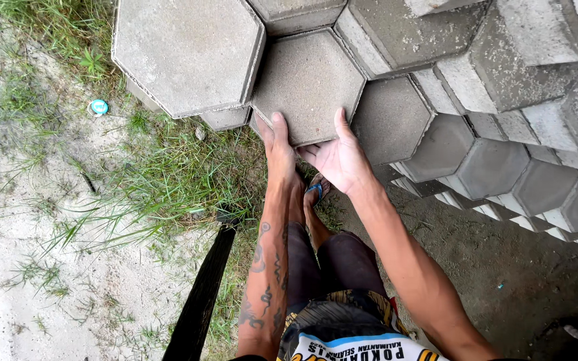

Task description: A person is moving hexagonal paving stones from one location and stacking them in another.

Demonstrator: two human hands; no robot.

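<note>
Against the stack, both hands: grip one grey hexagonal paver (307,83)
Left hand (279,150): fingers pressed under its lower-left edge
Right hand (339,157): fingers curled beneath, thumb up

The hexagonal paver (308,83) is hemmed in above and to the right by the stacked grey blocks (503,87), and another hexagonal block (185,53) crowds its left edge, touching or nearly so. Below it the way lies open over the grass (162,180) and dark ground (503,267), where both forearms come up. A black plank (202,294) slants through the lower left approach.
</note>
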